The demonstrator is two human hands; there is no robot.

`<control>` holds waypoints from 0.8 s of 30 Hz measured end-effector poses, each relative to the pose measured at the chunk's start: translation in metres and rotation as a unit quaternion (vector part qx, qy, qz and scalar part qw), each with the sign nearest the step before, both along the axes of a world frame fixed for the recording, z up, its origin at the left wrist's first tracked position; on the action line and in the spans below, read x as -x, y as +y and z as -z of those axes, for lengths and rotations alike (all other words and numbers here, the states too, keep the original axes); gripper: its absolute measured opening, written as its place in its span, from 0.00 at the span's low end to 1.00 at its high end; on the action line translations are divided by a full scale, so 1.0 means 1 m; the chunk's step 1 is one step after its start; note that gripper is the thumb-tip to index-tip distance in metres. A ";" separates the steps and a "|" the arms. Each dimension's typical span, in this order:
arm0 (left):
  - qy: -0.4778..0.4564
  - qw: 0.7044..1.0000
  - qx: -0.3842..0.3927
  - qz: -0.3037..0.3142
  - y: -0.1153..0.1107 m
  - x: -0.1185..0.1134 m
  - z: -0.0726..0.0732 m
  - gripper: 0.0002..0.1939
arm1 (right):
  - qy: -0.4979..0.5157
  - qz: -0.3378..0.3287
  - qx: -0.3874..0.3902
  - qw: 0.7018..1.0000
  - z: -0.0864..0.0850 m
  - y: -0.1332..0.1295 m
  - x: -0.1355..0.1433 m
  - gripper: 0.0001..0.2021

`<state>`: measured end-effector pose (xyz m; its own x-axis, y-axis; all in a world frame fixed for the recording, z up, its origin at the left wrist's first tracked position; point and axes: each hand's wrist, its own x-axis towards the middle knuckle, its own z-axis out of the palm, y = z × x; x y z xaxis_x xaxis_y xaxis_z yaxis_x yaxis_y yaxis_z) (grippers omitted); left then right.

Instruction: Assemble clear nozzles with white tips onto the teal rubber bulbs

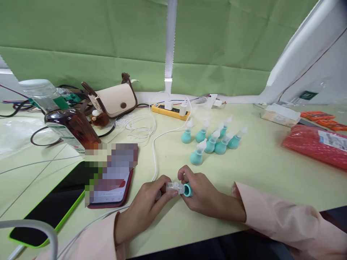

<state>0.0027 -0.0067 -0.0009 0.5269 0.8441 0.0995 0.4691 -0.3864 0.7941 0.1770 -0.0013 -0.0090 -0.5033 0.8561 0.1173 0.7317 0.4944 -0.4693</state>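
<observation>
My left hand [149, 202] pinches a clear plastic nozzle piece [175, 187] between thumb and fingers. In my right hand [202, 191] is a teal rubber bulb [187, 190], its round opening turned left toward the clear piece. The end of the clear piece is at the bulb's opening; I cannot tell whether it is inside. Beyond my hands stand several nasal aspirators, each a teal bulb with a clear tip; the closest aspirator [196, 157] tilts to the right.
Left of my hands lie a phone in a red case [126, 180] and a green-edged phone [54, 209]. Behind them are a dark drink bottle [72, 126] and a cream handbag [116, 101]. A white cable [154, 151] runs from a yellow power strip [162, 110]. A red package [311, 144] lies right.
</observation>
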 end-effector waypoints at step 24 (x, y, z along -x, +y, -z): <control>0.057 0.997 -0.054 -0.018 -0.002 0.000 -0.001 0.11 | 0.144 -0.056 -0.056 0.986 -0.009 0.005 -0.007 0.14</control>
